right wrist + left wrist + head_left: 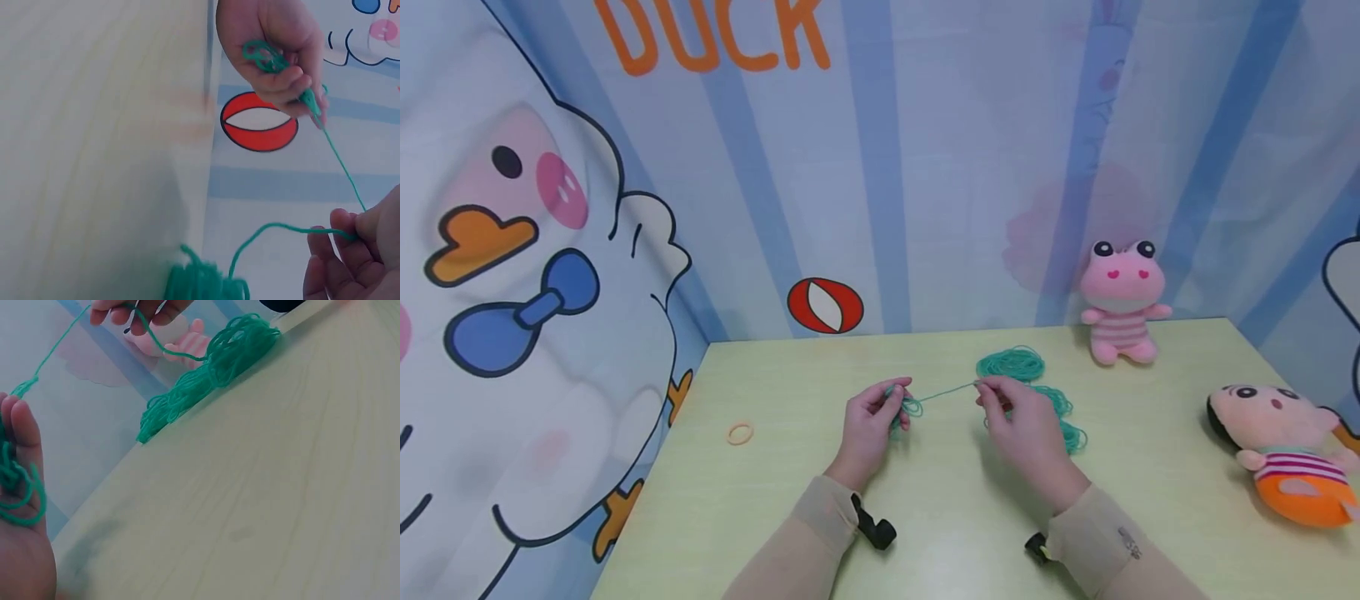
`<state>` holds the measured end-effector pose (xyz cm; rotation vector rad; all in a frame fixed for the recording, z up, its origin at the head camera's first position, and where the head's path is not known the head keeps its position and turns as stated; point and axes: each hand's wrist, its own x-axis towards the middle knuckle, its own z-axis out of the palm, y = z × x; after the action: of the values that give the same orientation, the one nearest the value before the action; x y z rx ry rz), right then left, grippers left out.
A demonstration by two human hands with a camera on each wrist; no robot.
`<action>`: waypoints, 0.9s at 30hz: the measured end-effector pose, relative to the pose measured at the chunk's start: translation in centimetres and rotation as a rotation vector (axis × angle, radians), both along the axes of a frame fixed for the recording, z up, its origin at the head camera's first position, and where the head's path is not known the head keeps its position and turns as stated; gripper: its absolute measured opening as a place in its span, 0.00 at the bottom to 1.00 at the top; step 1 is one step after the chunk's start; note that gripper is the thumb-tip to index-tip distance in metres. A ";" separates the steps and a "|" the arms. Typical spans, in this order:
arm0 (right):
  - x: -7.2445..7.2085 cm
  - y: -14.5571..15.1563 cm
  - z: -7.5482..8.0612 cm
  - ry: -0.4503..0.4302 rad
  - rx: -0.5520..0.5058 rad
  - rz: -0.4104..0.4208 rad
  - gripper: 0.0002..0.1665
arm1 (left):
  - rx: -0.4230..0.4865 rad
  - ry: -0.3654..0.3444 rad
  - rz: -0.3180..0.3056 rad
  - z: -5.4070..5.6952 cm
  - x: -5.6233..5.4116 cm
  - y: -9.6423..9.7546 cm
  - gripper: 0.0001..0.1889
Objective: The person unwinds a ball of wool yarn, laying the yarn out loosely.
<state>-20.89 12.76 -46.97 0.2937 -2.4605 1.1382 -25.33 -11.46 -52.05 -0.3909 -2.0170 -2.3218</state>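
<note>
My left hand (868, 425) holds a small bunch of green yarn (265, 57), with loops hanging out past the fingers. From that bunch a single strand runs taut to my right hand (1018, 421), where thumb and fingers pinch it. Beyond the pinch, the strand sags to a larger green yarn hank (240, 350) on the table, as the left wrist view shows. In the head view the hank's loose coils lie behind and beside the right hand, which hides part of them.
An orange ring-shaped band (740, 433) lies on the pale table (775, 533) at the left. A pink frog plush (1123, 304) sits at the back right edge. Nearer the right side lies a doll (1285, 454) in orange and stripes. A printed curtain (925, 167) stands behind.
</note>
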 end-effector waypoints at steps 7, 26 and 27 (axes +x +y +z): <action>1.1 3.1 0.1 0.051 -0.007 -0.059 0.09 | -0.029 -0.001 0.040 0.0 0.0 -0.2 0.24; 2.6 10.3 -0.2 -0.094 0.076 -0.196 0.17 | 0.096 0.004 0.079 0.0 -0.1 0.2 0.16; 2.7 10.5 -0.2 -0.110 0.083 -0.197 0.18 | 0.114 0.005 0.095 0.0 -0.2 0.2 0.15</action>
<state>-18.21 23.26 -47.18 0.0120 -2.5698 0.9949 -25.49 -11.23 -52.03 -0.2890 -1.8467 -2.3611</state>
